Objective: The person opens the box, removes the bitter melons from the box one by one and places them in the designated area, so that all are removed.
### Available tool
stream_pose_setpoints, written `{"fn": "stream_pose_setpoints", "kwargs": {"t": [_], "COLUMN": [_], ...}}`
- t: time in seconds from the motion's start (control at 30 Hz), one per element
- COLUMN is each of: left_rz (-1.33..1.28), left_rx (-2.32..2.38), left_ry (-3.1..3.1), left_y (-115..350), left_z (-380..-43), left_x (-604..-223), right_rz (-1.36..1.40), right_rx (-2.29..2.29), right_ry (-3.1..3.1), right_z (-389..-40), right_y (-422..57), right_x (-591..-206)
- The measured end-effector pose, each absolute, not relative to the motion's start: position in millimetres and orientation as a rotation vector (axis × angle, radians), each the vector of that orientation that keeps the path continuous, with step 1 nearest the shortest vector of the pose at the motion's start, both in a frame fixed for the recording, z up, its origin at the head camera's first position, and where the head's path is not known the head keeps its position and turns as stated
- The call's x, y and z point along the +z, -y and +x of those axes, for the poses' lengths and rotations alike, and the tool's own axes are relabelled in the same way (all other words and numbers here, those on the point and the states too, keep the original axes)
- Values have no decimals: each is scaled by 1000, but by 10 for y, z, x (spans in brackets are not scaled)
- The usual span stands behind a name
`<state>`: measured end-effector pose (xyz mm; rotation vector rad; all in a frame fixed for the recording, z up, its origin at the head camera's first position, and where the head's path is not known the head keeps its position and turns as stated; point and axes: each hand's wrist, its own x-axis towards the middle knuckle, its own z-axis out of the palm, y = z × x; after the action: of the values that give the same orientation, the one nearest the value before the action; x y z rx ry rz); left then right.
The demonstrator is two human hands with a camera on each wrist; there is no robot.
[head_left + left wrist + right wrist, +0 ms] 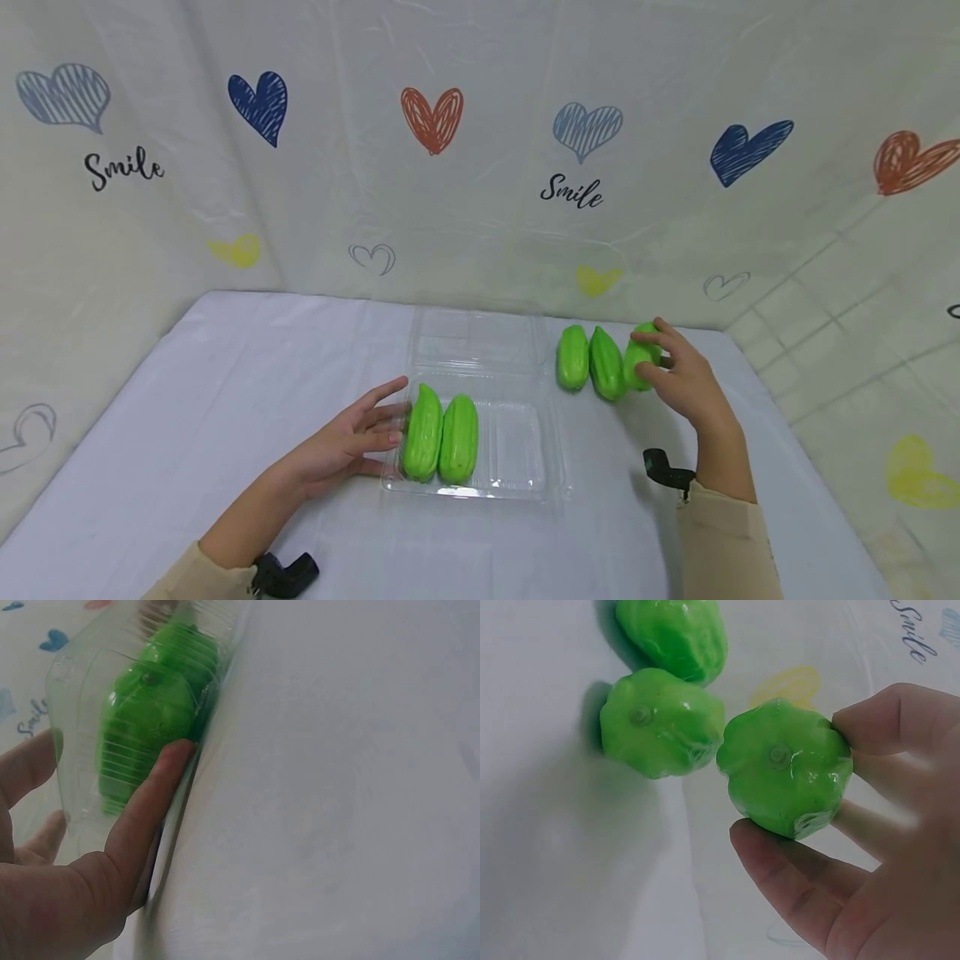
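A clear plastic clamshell box (513,450) lies with its lid (480,342) folded back. Inside, at its left, two green ridged gourds (459,440) sit side by side. My left hand (337,450) touches the box's left side with fingers spread; the left wrist view shows a fingertip (178,750) against the wall. Right of the lid, my right hand (686,379) holds a green ridged gourd (780,769) between thumb and fingers. Two more gourds (573,358) (606,364) lie to the left of the held one.
A white cloth (315,333) covers the table. Behind it hangs a pale curtain (480,217) printed with hearts and "Smile". A black wrist-camera mount (667,471) sits on the right wrist, and a second mount (285,575) on the left.
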<state>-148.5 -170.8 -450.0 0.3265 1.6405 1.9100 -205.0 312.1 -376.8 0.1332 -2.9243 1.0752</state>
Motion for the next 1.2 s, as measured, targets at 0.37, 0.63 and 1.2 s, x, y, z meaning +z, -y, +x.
{"fn": "stream_pose_setpoints", "kwargs": {"t": [0.37, 0.63, 1.2], "left_rz": [313, 309, 319], "left_rx": [1909, 1902, 1905], "left_ry": [-1637, -1652, -1647], "left_y": [1715, 1711, 1709], "left_z": [-1486, -1475, -1494], "left_x": [-4516, -4492, -4513], "right_rz": [79, 45, 56], "right_rx": [1034, 1048, 1022], "right_ry": [2957, 2963, 3000], "right_z": [-2091, -2134, -2206], "right_y": [-3183, -3215, -3227], "right_x": [-3860, -3964, -4110]}}
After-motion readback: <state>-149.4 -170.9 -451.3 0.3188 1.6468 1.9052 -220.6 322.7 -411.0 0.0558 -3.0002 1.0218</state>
